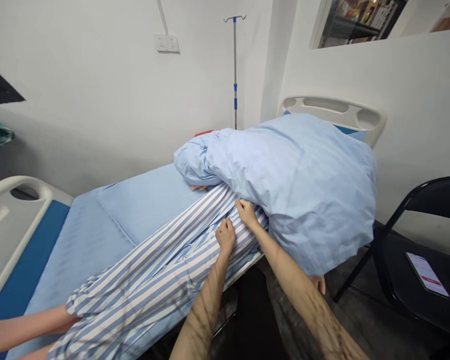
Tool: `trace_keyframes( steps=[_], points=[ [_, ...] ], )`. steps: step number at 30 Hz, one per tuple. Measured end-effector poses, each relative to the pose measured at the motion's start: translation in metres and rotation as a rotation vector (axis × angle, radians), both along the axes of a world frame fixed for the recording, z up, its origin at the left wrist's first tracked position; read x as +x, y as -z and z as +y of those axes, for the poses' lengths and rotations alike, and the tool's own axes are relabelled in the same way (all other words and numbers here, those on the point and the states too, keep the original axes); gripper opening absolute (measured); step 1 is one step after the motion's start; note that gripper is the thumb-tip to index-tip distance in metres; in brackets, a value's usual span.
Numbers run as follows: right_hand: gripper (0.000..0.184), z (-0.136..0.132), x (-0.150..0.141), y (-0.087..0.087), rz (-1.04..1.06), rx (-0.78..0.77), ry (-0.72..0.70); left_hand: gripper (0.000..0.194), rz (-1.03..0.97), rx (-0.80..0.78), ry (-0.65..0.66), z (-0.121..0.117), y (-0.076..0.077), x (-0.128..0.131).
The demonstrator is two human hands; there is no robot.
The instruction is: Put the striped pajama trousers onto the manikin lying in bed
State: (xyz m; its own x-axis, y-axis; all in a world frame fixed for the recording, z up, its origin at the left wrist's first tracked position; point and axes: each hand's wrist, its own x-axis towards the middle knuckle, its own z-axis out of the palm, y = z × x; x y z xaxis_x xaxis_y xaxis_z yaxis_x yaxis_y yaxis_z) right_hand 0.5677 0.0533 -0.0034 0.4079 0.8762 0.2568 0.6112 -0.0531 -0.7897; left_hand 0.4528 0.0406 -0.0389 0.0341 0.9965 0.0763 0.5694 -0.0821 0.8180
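Observation:
Both my hands are closed into fists over the blue-and-white striped trousers (161, 255) of a figure lying on the bed. My left hand (225, 235) is at the near thigh, with no cloth seen bunched in its fingers. Slightly higher up the leg, close to the quilt's edge, is my right hand (246, 212), also with nothing seen in it. A light blue quilt (303, 175) covers the figure's upper body and head. One hand of the figure (199, 188) shows under the quilt's far side, another hand (318, 284) hangs at the near side. Bare lower legs (30, 327) stick out at lower left.
The bed (108, 210) has a footboard (18, 230) at left and a headboard (333, 105) at right. An IV pole (235, 65) stands behind it by the wall. To the right, a black folding chair (401, 260) holds a phone (427, 274).

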Motion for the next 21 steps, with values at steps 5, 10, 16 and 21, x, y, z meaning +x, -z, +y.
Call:
trace_keyframes(
  steps=[5, 10, 16, 21],
  points=[
    [0.040, -0.007, 0.003, 0.036, -0.170, -0.090, 0.044, 0.035, 0.015, -0.004, 0.003, 0.000, 0.001, 0.002],
    [0.040, -0.005, 0.005, 0.037, -0.246, -0.098, 0.065, 0.037, -0.019, -0.014, 0.015, -0.002, 0.001, 0.004],
    [0.041, -0.008, 0.007, 0.035, -0.271, -0.068, 0.078, 0.040, -0.107, -0.031, 0.075, -0.001, -0.004, -0.038],
    [0.041, -0.008, 0.012, 0.040, -0.215, 0.012, 0.071, 0.041, -0.051, -0.043, -0.107, 0.015, -0.023, -0.181]
  ],
)
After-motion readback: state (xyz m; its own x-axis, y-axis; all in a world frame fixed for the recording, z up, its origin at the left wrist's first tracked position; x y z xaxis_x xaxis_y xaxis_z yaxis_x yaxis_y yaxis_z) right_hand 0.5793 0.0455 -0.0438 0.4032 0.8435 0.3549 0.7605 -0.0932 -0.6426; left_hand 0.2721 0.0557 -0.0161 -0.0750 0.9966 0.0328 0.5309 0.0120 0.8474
